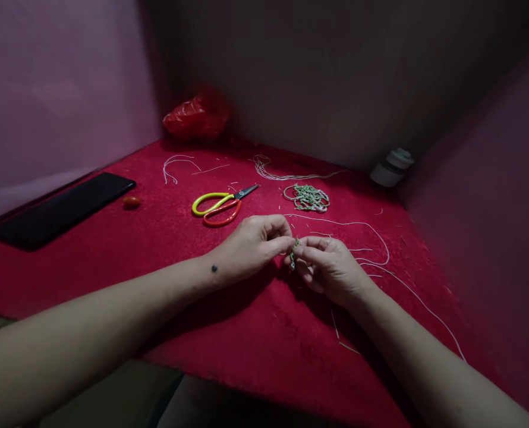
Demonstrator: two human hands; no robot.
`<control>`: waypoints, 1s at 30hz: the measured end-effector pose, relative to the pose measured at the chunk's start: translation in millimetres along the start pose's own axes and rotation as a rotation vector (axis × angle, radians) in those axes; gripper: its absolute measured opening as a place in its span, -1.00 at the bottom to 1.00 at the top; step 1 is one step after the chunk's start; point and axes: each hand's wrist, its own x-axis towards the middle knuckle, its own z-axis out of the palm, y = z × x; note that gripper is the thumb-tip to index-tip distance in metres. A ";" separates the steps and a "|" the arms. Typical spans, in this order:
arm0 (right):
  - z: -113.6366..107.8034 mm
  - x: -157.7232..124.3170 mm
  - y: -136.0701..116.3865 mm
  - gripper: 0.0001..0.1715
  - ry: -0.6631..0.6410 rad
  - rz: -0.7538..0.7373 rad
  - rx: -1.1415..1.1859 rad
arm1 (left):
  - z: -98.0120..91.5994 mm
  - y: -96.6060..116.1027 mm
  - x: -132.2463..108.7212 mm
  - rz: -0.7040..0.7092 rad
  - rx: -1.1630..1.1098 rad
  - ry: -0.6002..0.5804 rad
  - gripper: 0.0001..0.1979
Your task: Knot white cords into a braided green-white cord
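Observation:
Between my two hands is a short green and white braided cord, pinched over the red cloth. My left hand has thumb and forefinger closed on its upper end. From the other side my right hand grips the same cord, fingers curled around it; part of it is hidden by the fingers. Long thin white threads trail to the right of my right hand. Beyond my hands lies a bundle of green and white braided cords. Scissors with one yellow and one red handle rest left of it, blades nearly together.
A black phone-like slab lies at left beside a small reddish oval object. Loose pale threads spread at the back. A red plastic bag sits in the far corner, and a white-lidded container stands by the right wall.

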 end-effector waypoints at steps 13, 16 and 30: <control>-0.7 0.4 -0.1 -0.71 0.006 0.002 -0.002 | -0.3 3.3 0.4 -0.102 -0.034 -0.032 -0.82; -2.6 0.6 0.1 -0.73 -0.030 -0.011 0.022 | -2.7 3.2 1.5 -0.078 0.008 -0.044 -0.83; -1.3 1.1 0.5 -0.82 0.011 -0.020 0.049 | -2.1 6.0 0.9 -0.162 -0.023 -0.048 -0.78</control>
